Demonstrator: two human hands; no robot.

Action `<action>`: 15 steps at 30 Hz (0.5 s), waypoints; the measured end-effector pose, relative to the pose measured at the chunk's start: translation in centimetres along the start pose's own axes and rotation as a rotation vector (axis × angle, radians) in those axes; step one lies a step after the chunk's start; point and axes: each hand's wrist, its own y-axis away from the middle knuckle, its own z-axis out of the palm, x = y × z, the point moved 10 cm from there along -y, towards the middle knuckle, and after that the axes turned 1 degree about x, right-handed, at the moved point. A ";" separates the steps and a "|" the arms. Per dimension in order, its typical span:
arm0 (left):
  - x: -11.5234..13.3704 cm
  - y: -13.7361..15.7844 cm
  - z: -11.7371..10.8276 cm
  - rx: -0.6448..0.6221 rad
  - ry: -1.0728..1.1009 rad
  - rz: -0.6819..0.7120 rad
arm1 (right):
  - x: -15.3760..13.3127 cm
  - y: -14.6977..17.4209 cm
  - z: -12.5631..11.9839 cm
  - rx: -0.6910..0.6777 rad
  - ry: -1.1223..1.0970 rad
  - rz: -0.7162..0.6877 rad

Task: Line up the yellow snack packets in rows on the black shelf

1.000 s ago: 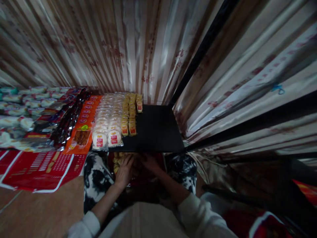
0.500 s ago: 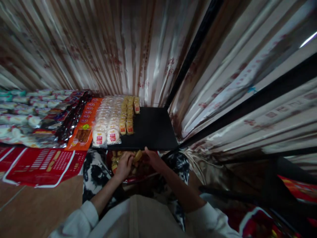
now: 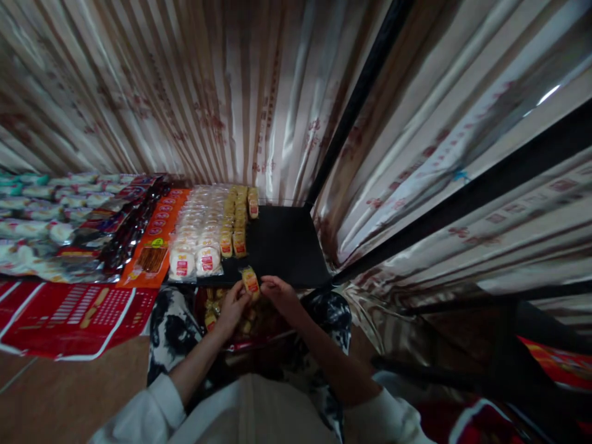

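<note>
Yellow snack packet [image 3: 250,282] sits in the left hand [image 3: 232,310], pinched between thumb and fingers closed on its lower left side, a grip that seems to suit its slim shape and leaves its red label [image 3: 252,287] uncovered. It is at the front edge of the black counter [image 3: 289,246], above the red container [image 3: 240,346] between the knees. The right hand [image 3: 282,297] is just beside it, fingers partly curled; I cannot tell whether they touch it. On the counter, matching yellow packets [image 3: 239,242] line up beside round white packets [image 3: 208,261], front labels facing the person, probably for easy reading. The held packet's long axis slants from upper left to lower right, its label towards the wearer.
</note>
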 end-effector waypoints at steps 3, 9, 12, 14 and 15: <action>1.1 -0.8 0.9 -0.064 0.098 0.010 | -0.9 -0.9 -1.1 0.050 0.111 -0.093; 2.6 -4.6 2.8 -0.068 0.127 0.057 | -3.0 -4.0 -1.7 -0.021 0.027 -0.164; 3.5 -6.4 2.1 0.145 -0.022 0.109 | -3.7 -7.1 -3.7 0.117 0.043 -0.186; 4.4 -7.2 2.1 0.260 -0.121 0.164 | -4.3 -9.5 -4.9 0.204 0.073 -0.211; 4.8 -7.7 2.4 0.283 -0.142 0.192 | -4.7 -10.7 -5.3 0.242 0.098 -0.225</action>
